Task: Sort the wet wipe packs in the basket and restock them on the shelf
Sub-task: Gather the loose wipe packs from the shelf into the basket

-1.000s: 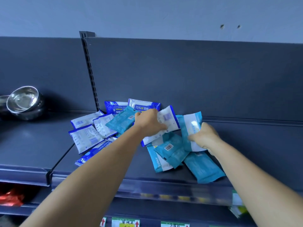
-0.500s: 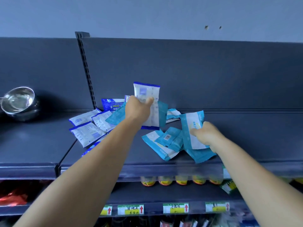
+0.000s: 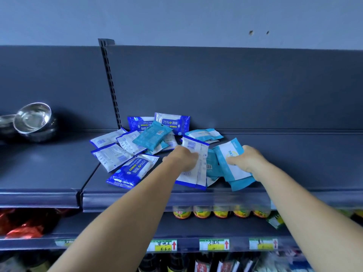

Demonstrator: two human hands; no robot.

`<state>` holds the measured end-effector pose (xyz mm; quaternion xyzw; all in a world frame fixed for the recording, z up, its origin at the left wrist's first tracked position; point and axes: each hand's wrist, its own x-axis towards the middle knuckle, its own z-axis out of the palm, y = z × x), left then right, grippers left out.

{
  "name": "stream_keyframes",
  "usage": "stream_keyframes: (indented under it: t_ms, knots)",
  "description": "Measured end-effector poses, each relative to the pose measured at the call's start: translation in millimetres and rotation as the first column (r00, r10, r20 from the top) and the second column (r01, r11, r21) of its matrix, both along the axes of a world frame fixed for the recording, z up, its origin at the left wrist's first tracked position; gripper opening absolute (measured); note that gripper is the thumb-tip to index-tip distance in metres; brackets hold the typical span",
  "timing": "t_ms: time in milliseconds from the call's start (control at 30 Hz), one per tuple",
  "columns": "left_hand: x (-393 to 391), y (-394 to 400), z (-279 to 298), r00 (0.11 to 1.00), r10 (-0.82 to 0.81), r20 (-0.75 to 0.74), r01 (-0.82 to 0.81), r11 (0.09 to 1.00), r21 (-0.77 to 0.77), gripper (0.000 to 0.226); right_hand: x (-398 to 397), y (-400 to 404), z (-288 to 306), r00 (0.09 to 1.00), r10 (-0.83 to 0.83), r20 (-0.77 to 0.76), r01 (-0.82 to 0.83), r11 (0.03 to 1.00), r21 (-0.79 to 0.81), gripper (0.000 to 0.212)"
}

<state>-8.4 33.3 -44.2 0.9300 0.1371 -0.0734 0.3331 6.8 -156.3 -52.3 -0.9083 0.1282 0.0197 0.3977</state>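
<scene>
- On top shelf [image 3: 294, 163] we see wipe packs [image 3: 117, 154] piled loose; steel bowls [image 3: 33, 118] nested far left.
- Left hand [image 3: 182, 158] grips white-blue pack [image 3: 196, 163]; right hand [image 3: 247, 160] clamps teal pack [image 3: 229, 160].
- Lower jars [image 3: 202, 212] half hidden; price tags [image 3: 214, 244] blurry.

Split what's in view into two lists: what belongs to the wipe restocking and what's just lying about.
Job:
- white-and-blue pack in the left hand
- teal-and-white pack in the right hand
- dark blue 75% packs
- teal pack
- top shelf

Lying about:
- steel bowls
- yellow-lidded jars
- price tags
- red packets
</scene>
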Motion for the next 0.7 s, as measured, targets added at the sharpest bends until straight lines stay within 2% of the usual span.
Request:
stream_keyframes:
  t_ms: [100,167,200,333,433,533,633,700]
  knots:
    - [1,-6,0,0.996,0.073,0.056,-0.061,0.979,-0.197,0.065,1,3,0,1.000,-0.006,0.004,0.006,0.999,0.047,0.034]
    - [1,-11,-3,0.990,0.109,0.089,-0.068,0.923,-0.379,0.064,2,5,-1,1.000,0.003,0.031,-0.005,0.997,0.080,0.036]
    - [1,-14,-3,0.988,0.113,0.104,-0.058,0.904,-0.423,0.066,2,6,-1,0.999,0.012,0.045,-0.017,0.995,0.098,0.036]
    - [5,-16,0,0.990,0.099,0.096,-0.051,0.910,-0.412,0.078,2,7,-3,0.996,0.026,0.087,-0.039,0.987,0.153,0.035]
    - [5,-17,0,0.991,0.087,0.105,-0.030,0.889,-0.456,0.073,1,6,-6,0.992,0.010,0.122,-0.033,0.983,0.183,0.035]
    - [4,-19,1,0.974,0.124,0.192,-0.024,0.891,-0.453,0.061,-1,6,-5,0.984,-0.032,0.174,-0.003,0.980,0.200,0.033]
    - [0,-23,11,0.952,0.111,0.287,0.020,0.908,-0.419,0.063,-5,4,0,0.965,-0.092,0.245,0.054,0.986,0.160,0.031]
    - [-2,-26,18,0.938,0.102,0.331,0.045,0.911,-0.409,0.053,-9,2,6,0.947,-0.120,0.298,0.079,0.986,0.147,0.030]
